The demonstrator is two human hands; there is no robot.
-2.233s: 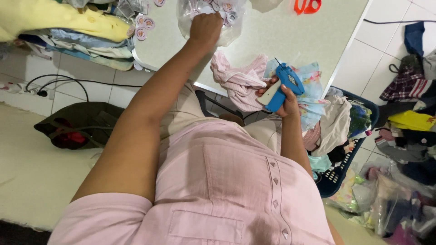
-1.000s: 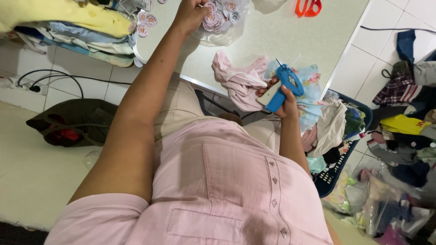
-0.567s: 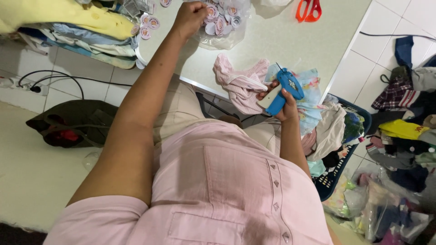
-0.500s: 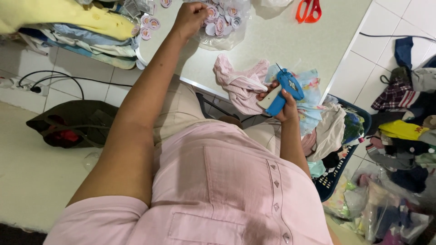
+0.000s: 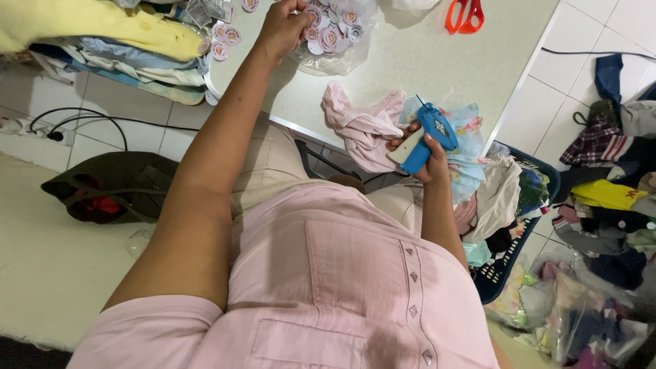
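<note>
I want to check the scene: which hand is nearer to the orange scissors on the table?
The left hand: it rests at the clear bag of round tags, left of the orange scissors. The right hand holds the blue tagging gun farther down.

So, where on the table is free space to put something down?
The table is bare between the bag of round tags, the orange scissors and the pink garment. It is crowded at the folded clothes and where the right hand holds the blue tagging gun.

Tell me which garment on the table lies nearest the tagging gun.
The pink garment, bunched right beside the blue tagging gun in the right hand; the folded stack lies far off.
</note>
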